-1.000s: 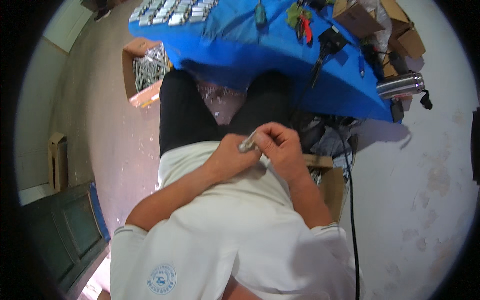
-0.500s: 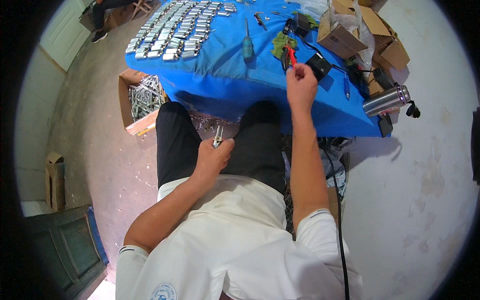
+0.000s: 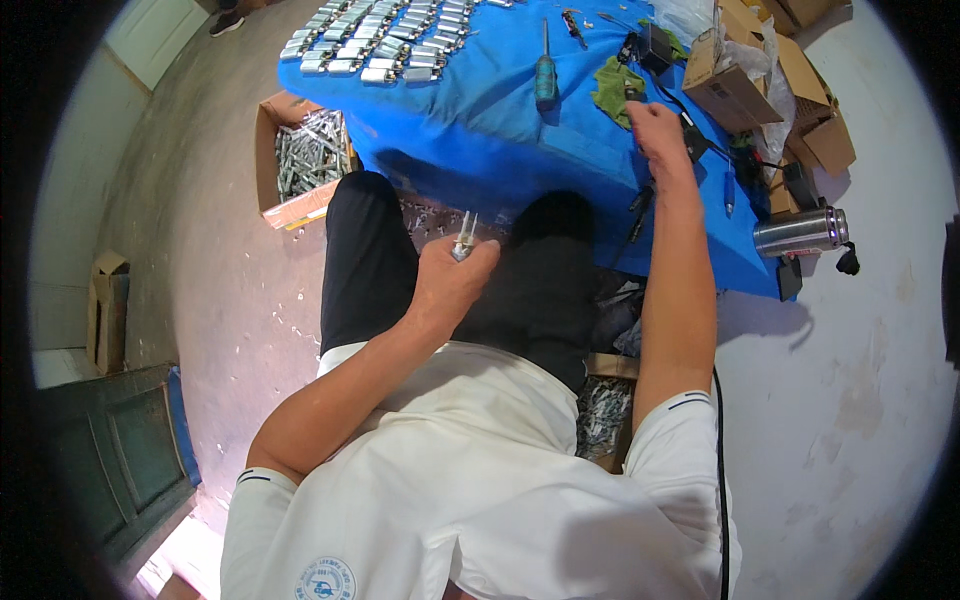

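Observation:
My left hand point(image 3: 452, 283), above my lap, is closed round a small silver metal part point(image 3: 464, 243) with two thin prongs pointing up. My right hand point(image 3: 664, 145) is over the right side of the blue-covered table point(image 3: 470, 165), its fingers closed. A dark piece point(image 3: 633, 93) shows at its fingertips beside a green cloth point(image 3: 608, 92), and a slim black piece point(image 3: 640, 208) shows below the hand at the table's edge. The fingers hide what they grip. Left of this hand lies a screwdriver point(image 3: 546, 82) with a teal handle.
Rows of silver metal parts point(image 3: 385, 45) cover the table's far left. A carton of metal pieces point(image 3: 268, 165) stands on the floor; another carton point(image 3: 612, 366) is beside my right thigh. At right are a steel flask point(image 3: 800, 232), a blue pen-like tool point(image 3: 729, 192) and open cardboard boxes point(image 3: 735, 85).
My right hand has left the red-handled tool's spot with its fingers still closed, and a black piece now shows below it. My left hand keeps the metal part. The whole view has shifted.

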Action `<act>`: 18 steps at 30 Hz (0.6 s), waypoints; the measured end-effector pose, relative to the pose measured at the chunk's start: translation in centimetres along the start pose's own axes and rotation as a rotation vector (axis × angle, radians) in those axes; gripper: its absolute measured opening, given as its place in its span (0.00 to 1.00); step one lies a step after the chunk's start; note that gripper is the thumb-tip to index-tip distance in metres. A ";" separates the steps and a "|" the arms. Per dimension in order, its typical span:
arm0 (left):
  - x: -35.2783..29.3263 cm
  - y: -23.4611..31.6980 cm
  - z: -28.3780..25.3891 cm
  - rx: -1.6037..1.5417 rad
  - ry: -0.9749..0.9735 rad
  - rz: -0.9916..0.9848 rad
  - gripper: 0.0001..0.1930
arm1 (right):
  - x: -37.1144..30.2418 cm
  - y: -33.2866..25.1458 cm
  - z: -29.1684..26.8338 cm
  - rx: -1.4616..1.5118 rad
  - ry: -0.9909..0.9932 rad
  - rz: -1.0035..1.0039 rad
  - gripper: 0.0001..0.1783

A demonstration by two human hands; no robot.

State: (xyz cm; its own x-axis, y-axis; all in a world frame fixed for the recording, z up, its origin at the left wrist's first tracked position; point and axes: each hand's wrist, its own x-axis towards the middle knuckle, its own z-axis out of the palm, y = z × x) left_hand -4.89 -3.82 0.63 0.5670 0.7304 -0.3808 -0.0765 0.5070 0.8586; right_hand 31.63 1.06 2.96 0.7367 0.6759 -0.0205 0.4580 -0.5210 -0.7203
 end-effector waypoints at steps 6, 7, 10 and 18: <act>-0.6 -1.3 -0.6 0.040 0.040 0.040 0.14 | -14.4 -2.2 -1.8 1.281 -0.083 -0.091 0.17; -0.6 -1.3 -0.7 0.058 0.047 0.052 0.14 | -17.5 -2.5 -1.9 1.486 -0.171 -0.150 0.25; -0.8 -2.0 -1.0 0.092 0.039 0.092 0.14 | -24.0 -4.1 -1.1 1.666 -0.423 -0.229 0.33; -1.8 -2.2 -0.4 0.190 0.001 0.230 0.15 | -32.0 -3.0 -0.3 1.448 -0.767 0.114 0.34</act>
State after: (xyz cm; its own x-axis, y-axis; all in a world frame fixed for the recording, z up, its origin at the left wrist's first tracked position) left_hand -6.07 -6.11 -0.71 0.5516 0.8168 -0.1694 -0.0481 0.2339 0.9711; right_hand 6.80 -19.21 5.96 0.1265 0.9852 -0.1161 -0.7220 0.0112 -0.6919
